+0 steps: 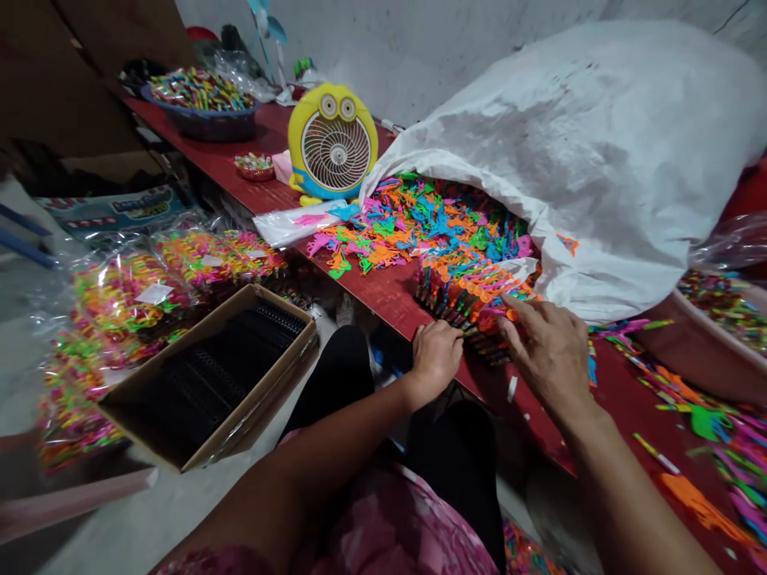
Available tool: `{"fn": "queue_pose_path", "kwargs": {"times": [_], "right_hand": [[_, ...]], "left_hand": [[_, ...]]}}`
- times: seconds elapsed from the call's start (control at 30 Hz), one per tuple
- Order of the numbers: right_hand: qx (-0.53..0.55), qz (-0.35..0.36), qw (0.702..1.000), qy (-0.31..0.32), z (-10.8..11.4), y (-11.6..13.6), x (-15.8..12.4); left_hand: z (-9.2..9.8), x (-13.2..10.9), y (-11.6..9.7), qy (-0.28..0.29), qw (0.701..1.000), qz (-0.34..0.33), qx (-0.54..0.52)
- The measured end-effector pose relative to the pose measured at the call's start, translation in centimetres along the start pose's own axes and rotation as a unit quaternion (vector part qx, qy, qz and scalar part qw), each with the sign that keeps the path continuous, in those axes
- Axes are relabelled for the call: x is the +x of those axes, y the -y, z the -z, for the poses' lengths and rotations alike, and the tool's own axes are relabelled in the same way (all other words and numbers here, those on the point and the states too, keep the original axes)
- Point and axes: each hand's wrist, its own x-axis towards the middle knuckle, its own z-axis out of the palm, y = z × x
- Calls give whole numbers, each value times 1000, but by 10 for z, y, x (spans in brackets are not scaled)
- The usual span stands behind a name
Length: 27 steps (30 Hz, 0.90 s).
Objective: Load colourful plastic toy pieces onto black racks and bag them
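Note:
A rack (464, 289) of brightly coloured plastic pieces stands at the red table's front edge, with a row of round orange parts along its top. My left hand (437, 351) is closed at the rack's near left corner; what its fingers hold is hidden. Over the right end of the rack, my right hand (548, 351) has its thumb and index finger on either side of an orange plastic piece (508, 315). Loose flat plastic pieces (389, 231) in orange, blue, green and pink spill from a big white sack (599, 144) just behind the rack.
A yellow fan (337, 148) stands behind the pile, beside a clear plastic bag (293, 224). Left of my knees is a cardboard box (311, 331) with black racks, next to filled bags (120, 279). A pink tub (677, 335) and finished-looking coloured sticks (689, 391) are at the right.

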Motion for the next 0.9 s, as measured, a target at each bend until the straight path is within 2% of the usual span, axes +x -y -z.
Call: {"fn": "queue_pose_path", "kwargs": {"times": [0.33,0.63,0.9], "right_hand": [[-37,27,998,-31,-10,2,-3],[-39,18,998,-50,-10,0,-5],[-16,-5,998,-53,-10,1,-9]], "left_hand": [[-3,14,-7,56,994,29,86],[-13,6,-7,-10,1000,9,22],[-12,9,-14,27,998,3,57]]}}
